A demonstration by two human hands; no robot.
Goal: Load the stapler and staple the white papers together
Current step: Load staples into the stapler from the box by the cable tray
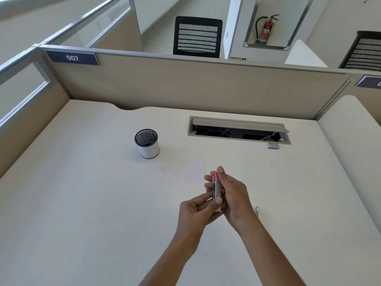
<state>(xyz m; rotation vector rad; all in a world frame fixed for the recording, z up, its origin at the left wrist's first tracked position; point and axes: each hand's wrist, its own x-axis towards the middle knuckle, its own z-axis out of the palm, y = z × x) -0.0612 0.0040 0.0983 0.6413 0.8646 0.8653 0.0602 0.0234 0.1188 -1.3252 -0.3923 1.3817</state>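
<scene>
A small stapler with a pink top and a silver metal body is held upright above the desk, between both hands. My right hand grips it from the right, fingers curled behind it. My left hand pinches its lower metal part from the left with thumb and fingers. The white papers lie flat on the desk just beyond the hands, faint against the white top. A small silver piece lies on the desk to the right of my right wrist.
A mesh pen cup stands at mid-left of the white desk. An open cable tray is set in the desk at the back, with a small staple box by its right end. Beige partitions enclose the desk.
</scene>
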